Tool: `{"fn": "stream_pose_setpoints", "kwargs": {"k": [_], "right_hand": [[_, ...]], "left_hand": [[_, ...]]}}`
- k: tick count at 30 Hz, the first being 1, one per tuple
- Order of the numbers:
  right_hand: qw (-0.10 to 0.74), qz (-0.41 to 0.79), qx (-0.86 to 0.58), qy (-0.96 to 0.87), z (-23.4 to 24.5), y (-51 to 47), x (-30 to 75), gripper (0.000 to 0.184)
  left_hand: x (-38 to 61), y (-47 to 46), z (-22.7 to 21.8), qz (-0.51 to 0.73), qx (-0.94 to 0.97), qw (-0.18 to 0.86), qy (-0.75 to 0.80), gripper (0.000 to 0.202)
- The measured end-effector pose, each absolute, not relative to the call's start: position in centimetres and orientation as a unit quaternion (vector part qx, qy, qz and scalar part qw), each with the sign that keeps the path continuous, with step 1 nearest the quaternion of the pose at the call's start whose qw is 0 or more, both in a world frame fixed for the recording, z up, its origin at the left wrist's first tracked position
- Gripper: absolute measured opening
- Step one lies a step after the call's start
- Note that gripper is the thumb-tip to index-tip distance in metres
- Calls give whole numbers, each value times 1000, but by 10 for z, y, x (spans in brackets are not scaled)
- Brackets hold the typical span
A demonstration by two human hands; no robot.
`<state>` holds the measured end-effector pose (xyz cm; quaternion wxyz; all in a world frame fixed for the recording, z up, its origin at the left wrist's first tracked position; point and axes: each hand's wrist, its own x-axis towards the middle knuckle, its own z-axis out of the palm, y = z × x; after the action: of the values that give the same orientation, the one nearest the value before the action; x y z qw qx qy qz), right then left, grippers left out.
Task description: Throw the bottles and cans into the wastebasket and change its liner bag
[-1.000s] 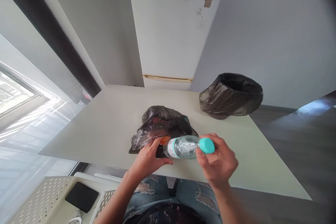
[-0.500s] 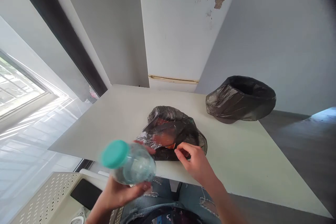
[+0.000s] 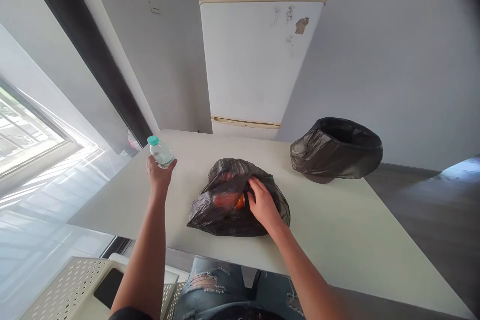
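Observation:
My left hand (image 3: 159, 172) grips a small clear plastic bottle (image 3: 160, 151) with a teal cap, held upright near the far left part of the white table (image 3: 337, 240). My right hand (image 3: 262, 203) reaches into the mouth of a crumpled black plastic bag (image 3: 225, 210) in the middle of the table. Something orange-red (image 3: 227, 200) shows inside the bag beside my fingers. Those fingers are curled, and I cannot see whether they hold anything.
A second black bag (image 3: 337, 147), open at the top, sits at the table's far right. A white fridge (image 3: 255, 60) stands against the wall behind. At lower left a perforated white chair (image 3: 67, 285) carries a dark phone (image 3: 108, 287). Bright window on the left.
My left hand carried the bottle from close to my body out to the far left of the table. My right hand went from the bag's near edge into its opening.

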<state>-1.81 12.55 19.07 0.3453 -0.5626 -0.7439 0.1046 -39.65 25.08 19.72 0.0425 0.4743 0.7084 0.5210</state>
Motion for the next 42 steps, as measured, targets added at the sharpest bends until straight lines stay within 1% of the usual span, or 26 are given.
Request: {"fn": "stream_pose_setpoints", "kwargs": {"k": [2,3,5,7,11,13,17,18,19,20,21,22,23,24,26,27,29,31,35,37,39,40,42], "right_hand": [[318,73,-588,-740,189,136,-17,61],[299,53,-600,-740,189,141,-15,64],[267,14,-618,-740,192,150,-12,65],[254,-18,-628,-735,196,157,-8,62],[279,-37,-642,-713,202,166,-2,62],[310,-32,-639,-703,203,168,1,56],[371,-46,-622,-688,203,166,5,29],[364,-49,-619,-694,204,165,6,23],[345,-47,-618,-705,204,166,7,20],[318,-42,-617,-718,204,167,8,22],[289,-35,-618,-730,203,168,9,23],[263,-28,-621,-738,203,171,10,22],[242,-24,-626,-741,202,173,11,20],[227,-21,-634,-739,200,176,12,22],[200,-17,-656,-727,198,181,14,37],[184,-14,-667,-722,197,183,16,42],[153,-4,-682,-715,195,186,19,45],[127,8,-696,-707,195,187,22,42],[98,41,-715,-691,205,180,30,24],[102,56,-722,-682,215,173,35,22],[131,69,-724,-674,228,161,42,26],[163,76,-720,-670,235,153,46,29],[257,94,-704,-655,250,136,56,32]], "left_hand": [[-397,260,190,518,465,37,717,73],[-397,264,186,518,461,41,719,73],[-396,268,181,516,455,52,724,73],[-395,270,176,515,449,61,728,74],[-394,271,173,516,449,81,725,77],[-393,268,178,518,452,92,721,79],[-382,247,196,556,442,61,701,103],[-375,239,200,569,447,54,688,101],[-367,230,203,579,459,54,672,90],[-356,220,205,581,482,65,652,74],[-344,211,205,577,514,85,629,60],[-331,202,204,565,551,112,604,50],[-316,193,202,546,593,145,574,46],[-302,186,198,525,630,176,545,45],[-276,174,189,480,683,218,506,44],[-266,170,185,451,705,235,494,47],[-250,165,177,395,736,258,485,55],[-242,163,173,358,746,271,492,59],[-235,166,173,355,731,273,515,55],[-234,169,174,354,728,274,520,55],[-234,170,174,349,727,277,523,55],[-233,171,174,347,726,278,524,54],[-233,172,172,347,727,273,526,53]]}}
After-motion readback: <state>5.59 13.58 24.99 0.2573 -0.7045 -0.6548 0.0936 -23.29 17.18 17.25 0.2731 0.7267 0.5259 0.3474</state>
